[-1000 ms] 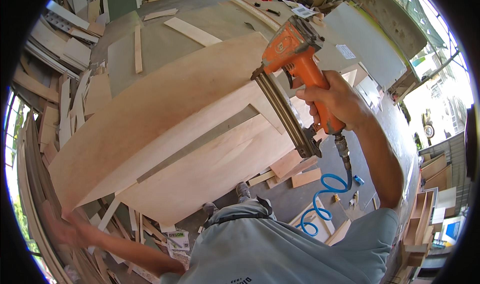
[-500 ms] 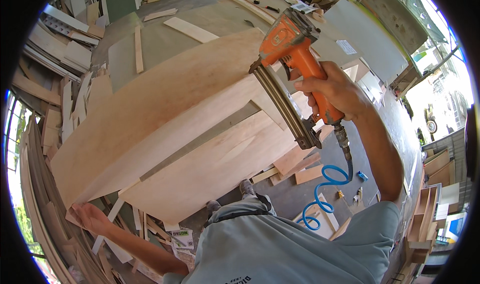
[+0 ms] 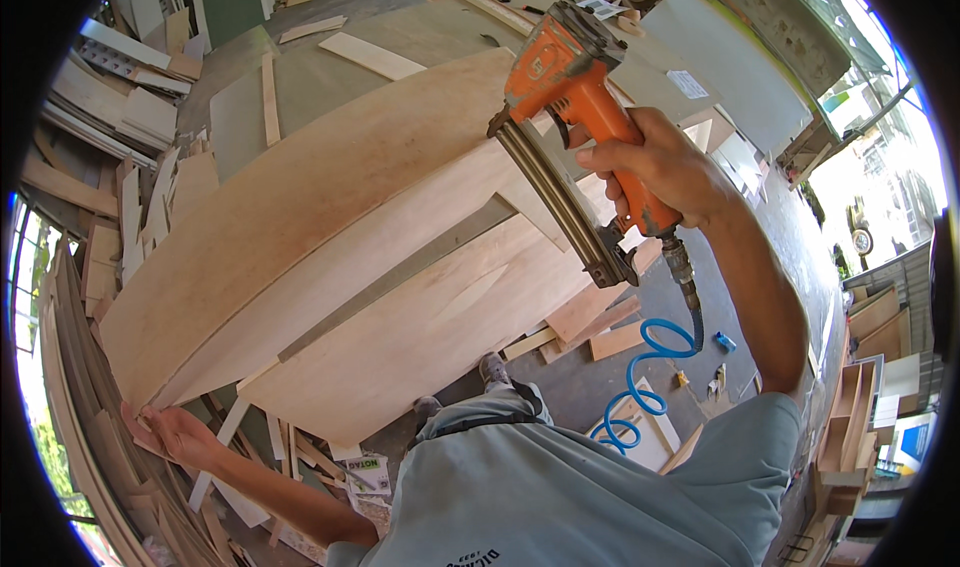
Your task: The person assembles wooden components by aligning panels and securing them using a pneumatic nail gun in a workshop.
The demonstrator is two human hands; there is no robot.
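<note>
My right hand (image 3: 665, 167) is wrapped around the grip of an orange pneumatic nail gun (image 3: 565, 62), held up over the far right end of a wooden piece. The gun's long metal magazine slants down toward me, and a coiled blue air hose (image 3: 640, 377) hangs from its handle. The piece has a broad plywood top panel (image 3: 300, 187) lying over a paler board (image 3: 350, 262), with a thin dark line along their joint. At the near left corner, my left hand (image 3: 180, 435) pinches the panel's edge with its fingertips. Another plywood sheet (image 3: 420, 322) lies lower, nearer my feet.
Wood offcuts (image 3: 575, 332) lie on the floor by my shoes (image 3: 493, 369). Stacked boards (image 3: 85, 367) line the left side. Behind the panel, a large grey sheet (image 3: 340, 97) carries loose strips. A wooden shelf unit (image 3: 848, 417) stands at the right.
The nail gun and my right hand have shifted slightly up and left in the picture. My left fingers have moved a little at the corner. The joint line shows more clearly.
</note>
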